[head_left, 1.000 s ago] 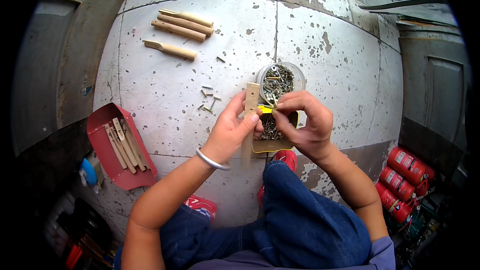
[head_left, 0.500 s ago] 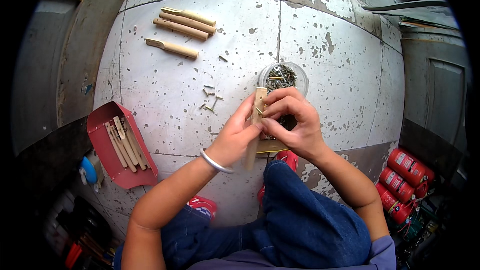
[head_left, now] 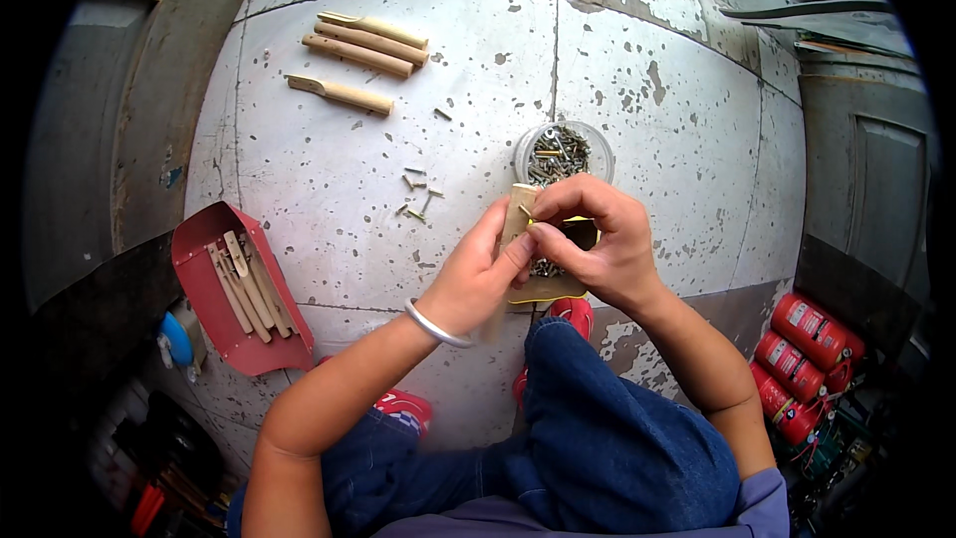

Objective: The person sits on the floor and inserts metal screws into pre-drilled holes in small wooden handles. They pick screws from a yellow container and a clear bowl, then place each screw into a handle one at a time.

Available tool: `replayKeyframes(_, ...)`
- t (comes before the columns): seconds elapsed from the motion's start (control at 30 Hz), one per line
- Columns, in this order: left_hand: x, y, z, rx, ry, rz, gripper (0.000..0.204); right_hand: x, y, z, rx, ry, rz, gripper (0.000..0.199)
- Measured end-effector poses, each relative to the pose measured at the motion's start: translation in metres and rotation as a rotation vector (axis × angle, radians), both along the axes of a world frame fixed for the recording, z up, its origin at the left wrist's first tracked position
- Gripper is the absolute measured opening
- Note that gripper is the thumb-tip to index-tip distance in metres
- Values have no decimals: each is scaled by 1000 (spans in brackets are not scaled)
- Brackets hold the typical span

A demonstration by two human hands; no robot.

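My left hand (head_left: 460, 284) is wrapped round a short round wooden handle (head_left: 519, 207), whose pale end points away from me. Its lower part passes behind the hand and looks blurred. At the handle's right side, the thumb and forefinger of my right hand (head_left: 609, 254) pinch a small brass-coloured screw (head_left: 528, 215), close to the wood. Whether its tip has entered a hole, I cannot tell. Just beyond my hands stands a clear round tub (head_left: 605, 151) of mixed screws and bolts. A yellow-edged box (head_left: 548, 289) with more screws is partly hidden beneath my right hand.
Several loose screws (head_left: 416, 214) lie left of my hands. Farther off are several wooden handles (head_left: 363, 50). A red dustpan-like scoop (head_left: 284, 334) holding more wooden pieces sits at left. Red fire extinguishers (head_left: 790, 369) lie at right, and grey cabinet doors (head_left: 90, 120) flank the floor.
My right hand has shifted slightly right, with its fingers closer round the screw. The end of the handle has come a little toward me, and more of the yellow-edged box shows.
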State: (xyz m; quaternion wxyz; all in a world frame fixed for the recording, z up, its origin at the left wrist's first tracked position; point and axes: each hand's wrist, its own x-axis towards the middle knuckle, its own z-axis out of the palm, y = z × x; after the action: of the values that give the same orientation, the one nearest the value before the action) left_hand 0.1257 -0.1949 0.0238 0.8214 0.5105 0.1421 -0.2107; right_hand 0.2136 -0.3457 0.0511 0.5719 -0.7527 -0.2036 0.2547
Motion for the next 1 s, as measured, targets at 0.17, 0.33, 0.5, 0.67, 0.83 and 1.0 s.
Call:
replayKeyframes(0.17,-3,-5,-1,64,5,-9,51,-2,-1,2,-120,31,7,14)
replayKeyframes(0.33,-7,-1,-3,261,-76,-63,51,10,-13,-6,-242,256,8,17)
replayKeyframes(0.5,6,21,-16,164,92,48,46,51,-49,-19,-114,287,-343,16)
replayKeyframes(0.67,13,26,-24,20,221,57,46,49,-61,-43,-413,119,-110,12)
replayKeyframes(0.83,-3,3,-53,97,228,117,46,39,-51,-61,-627,-395,168,13)
replayKeyframes(1.0,-4,-4,-57,30,226,88,46,49,-37,-85,-693,-536,425,11)
